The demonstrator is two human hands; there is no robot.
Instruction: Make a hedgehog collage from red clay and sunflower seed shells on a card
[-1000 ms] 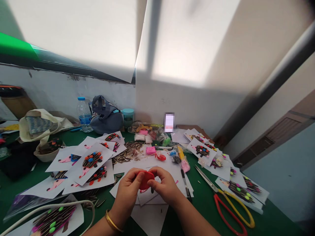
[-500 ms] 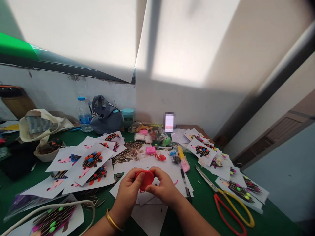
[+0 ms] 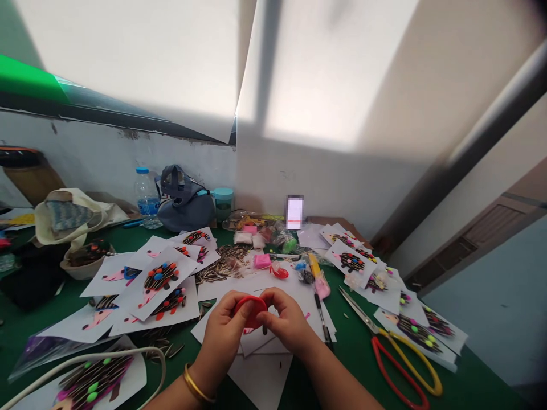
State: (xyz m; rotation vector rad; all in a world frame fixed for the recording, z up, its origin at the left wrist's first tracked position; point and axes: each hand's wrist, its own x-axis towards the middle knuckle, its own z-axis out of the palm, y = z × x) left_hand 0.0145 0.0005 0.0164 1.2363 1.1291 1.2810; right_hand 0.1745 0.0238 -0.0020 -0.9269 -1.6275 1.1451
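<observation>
Pinching red disc point(image 3: 257, 309), partly hidden behind left thumb point(image 3: 244, 311).

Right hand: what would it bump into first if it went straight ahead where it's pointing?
Probably the flat red piece, since the right hand seems to touch its edge. Past that looks to be the left hand, though depth is hard to judge.

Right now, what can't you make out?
All in the head view:
- red piece: far side, turned away; edges partly behind left hand and right hand
- paper beneath: design, mostly behind the hands
- upright screen: contents, pixelated
- lower-left seed picture: cut off by bottom edge
- marks above screen: too faint
</observation>
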